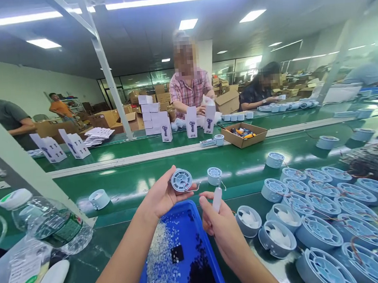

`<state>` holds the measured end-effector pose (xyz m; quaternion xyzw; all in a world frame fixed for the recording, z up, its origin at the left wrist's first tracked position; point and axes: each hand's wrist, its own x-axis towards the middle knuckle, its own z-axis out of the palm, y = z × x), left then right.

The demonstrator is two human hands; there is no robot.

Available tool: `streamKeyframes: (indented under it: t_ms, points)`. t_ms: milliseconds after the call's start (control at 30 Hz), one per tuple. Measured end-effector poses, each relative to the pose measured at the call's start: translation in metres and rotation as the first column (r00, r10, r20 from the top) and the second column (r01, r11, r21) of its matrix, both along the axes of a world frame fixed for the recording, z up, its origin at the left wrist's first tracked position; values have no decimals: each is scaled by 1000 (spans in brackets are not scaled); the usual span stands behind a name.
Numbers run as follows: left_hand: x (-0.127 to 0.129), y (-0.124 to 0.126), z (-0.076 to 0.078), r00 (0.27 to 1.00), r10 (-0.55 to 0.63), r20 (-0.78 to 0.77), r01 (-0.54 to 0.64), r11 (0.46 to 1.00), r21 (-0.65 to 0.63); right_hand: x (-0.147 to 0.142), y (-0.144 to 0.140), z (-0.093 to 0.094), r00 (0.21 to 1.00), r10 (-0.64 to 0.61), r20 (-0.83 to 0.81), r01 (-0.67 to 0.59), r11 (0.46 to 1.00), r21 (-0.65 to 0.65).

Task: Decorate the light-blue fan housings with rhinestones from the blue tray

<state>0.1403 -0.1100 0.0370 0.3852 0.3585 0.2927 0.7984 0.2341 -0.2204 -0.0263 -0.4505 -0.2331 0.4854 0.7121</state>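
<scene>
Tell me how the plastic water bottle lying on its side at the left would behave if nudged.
The water bottle lies on its side on the green table, so it would probably roll. It looks partly full of water, so likely fairly heavy, with liquid sloshing. Its clear thin wall would probably dent under a squeeze, and its cap appears closed.

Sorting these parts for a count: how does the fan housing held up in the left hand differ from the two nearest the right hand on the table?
The held fan housing shows its grilled face to the camera, gripped in the left hand; the two table housings rest open side up, showing white fan blades. The held one trails a thin wire; no wire shows on those two. All are pale blue and round.
</scene>
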Motion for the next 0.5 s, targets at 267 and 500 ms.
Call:
streamKeyframes:
  t_ms: [267, 500]
  points:
    - [12, -17, 2, 999, -46, -26, 45, 998, -53, 1, 2, 4, 999, -31, 13, 31, 999, 21]
    - [8, -12, -2, 999, 12, -43, -7, 994, 114, 0, -2, 3, 999, 8, -47, -6, 1000, 26]
